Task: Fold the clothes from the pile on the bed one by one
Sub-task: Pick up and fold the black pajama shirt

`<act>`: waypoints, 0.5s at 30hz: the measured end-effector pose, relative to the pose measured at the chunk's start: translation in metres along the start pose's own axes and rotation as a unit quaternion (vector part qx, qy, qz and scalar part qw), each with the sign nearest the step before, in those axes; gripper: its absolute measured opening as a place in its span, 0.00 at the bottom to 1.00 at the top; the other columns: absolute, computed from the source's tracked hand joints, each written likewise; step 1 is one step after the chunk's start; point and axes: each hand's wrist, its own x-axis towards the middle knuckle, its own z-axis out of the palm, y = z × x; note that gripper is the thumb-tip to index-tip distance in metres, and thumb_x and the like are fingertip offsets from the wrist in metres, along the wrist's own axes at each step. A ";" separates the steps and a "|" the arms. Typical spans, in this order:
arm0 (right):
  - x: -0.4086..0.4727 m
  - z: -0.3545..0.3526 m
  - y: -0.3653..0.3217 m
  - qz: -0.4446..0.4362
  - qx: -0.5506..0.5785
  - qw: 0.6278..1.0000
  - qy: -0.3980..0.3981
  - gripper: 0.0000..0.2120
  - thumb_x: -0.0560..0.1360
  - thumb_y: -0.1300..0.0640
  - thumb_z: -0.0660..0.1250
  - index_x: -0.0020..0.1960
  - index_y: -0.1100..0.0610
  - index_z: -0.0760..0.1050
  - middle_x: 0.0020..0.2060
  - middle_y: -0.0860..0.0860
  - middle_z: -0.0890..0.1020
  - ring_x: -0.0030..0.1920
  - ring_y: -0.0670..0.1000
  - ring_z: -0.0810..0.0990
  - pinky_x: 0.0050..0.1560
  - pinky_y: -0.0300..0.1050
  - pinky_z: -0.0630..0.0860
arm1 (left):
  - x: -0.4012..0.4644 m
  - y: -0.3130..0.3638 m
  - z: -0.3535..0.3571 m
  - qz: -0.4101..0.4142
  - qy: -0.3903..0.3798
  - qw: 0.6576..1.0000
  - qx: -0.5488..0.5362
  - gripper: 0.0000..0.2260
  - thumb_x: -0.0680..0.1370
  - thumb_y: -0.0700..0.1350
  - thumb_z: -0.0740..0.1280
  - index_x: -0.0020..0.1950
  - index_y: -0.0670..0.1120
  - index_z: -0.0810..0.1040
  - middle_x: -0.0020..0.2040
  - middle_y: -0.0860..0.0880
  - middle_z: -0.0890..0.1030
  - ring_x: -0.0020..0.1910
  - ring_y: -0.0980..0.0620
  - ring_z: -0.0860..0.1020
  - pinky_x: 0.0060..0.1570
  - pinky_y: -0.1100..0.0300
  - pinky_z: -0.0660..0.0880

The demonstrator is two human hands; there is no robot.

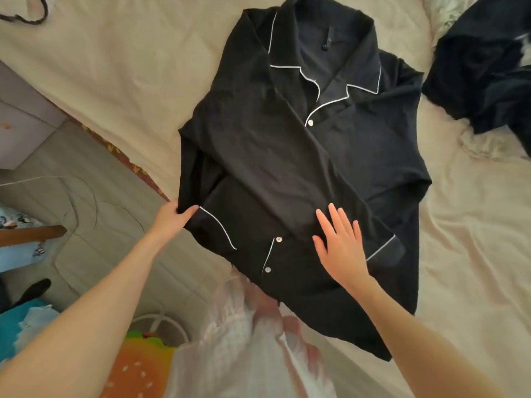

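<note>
Mid-fold: black shirt [287,168] lies collar-far on the bed [115,67], left side folded in. Left hand [172,215] pinches the near-left edge; right hand [342,248] flat, fingers spread, pinning the front. Keep the pin, pull taut, square the edge before folding again.

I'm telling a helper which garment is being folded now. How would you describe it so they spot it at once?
Start at the bed with its cream sheet. Spread across its middle is a black pyjama shirt, with the left hand pinching its edge and the right hand flat on it. White piping on the collar and pale buttons set it apart from the crumpled dark clothes at the upper right.
</note>
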 end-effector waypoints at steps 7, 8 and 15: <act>-0.110 0.039 0.055 0.141 0.060 0.988 0.033 0.25 0.79 0.51 0.61 0.75 0.54 0.61 0.75 0.54 0.60 0.76 0.55 0.55 0.73 0.55 0.52 | -0.082 -0.085 0.015 -0.044 0.021 0.999 0.022 0.14 0.77 0.39 0.66 0.59 0.32 0.75 0.56 0.35 0.79 0.50 0.47 0.75 0.48 0.57 0.68; -0.124 0.044 0.062 0.172 0.078 0.982 0.029 0.26 0.79 0.52 0.61 0.75 0.55 0.61 0.75 0.54 0.59 0.76 0.55 0.55 0.74 0.55 0.53 | -0.091 -0.095 0.014 -0.057 0.033 0.998 0.014 0.14 0.77 0.39 0.66 0.60 0.31 0.75 0.57 0.35 0.78 0.51 0.44 0.76 0.48 0.56 0.68; -0.167 0.070 0.090 0.438 0.354 0.822 0.086 0.27 0.76 0.51 0.67 0.70 0.61 0.64 0.65 0.57 0.72 0.65 0.59 0.72 0.62 0.53 0.69 | -0.132 -0.139 0.010 -0.133 0.016 0.991 -0.031 0.15 0.79 0.39 0.64 0.63 0.33 0.73 0.52 0.42 0.77 0.49 0.43 0.75 0.49 0.52 0.73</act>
